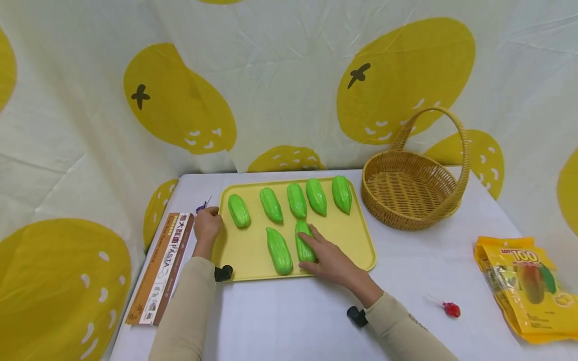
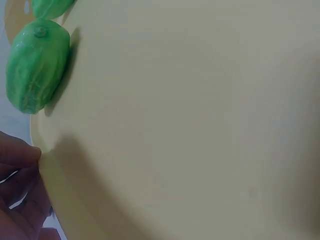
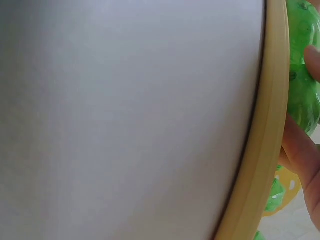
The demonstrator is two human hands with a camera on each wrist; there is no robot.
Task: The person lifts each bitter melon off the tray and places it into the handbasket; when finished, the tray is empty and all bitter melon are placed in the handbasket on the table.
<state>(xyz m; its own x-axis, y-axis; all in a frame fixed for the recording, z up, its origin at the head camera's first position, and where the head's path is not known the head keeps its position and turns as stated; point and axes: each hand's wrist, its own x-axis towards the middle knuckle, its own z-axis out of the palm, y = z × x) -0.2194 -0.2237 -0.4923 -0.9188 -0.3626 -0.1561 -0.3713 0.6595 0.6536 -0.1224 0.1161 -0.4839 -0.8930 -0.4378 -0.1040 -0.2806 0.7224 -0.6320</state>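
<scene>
Glossy green ribbed toy gourds lie on a yellow tray (image 1: 253, 235): several in a back row and two nearer me. My right hand (image 1: 331, 258) holds the front-right gourd (image 1: 303, 243), thumb at its near end and fingers along its right side. Just left of it lies the other front gourd (image 1: 279, 250), untouched. At the tray's left edge, my left hand (image 1: 207, 228) pinches the rim; the left wrist view shows the thumb (image 2: 20, 150) on top and fingers curled below. Nearest to that hand is the leftmost back-row gourd (image 2: 37, 67).
A wicker basket (image 1: 408, 218) with a tall handle stands right of the tray. At left lies a long pasta box (image 1: 160, 271), with a dark-wrapped lollipop (image 1: 201, 207) beyond it. A red lollipop (image 1: 451, 309) and a yellow mango candy bag (image 1: 526, 288) lie at right.
</scene>
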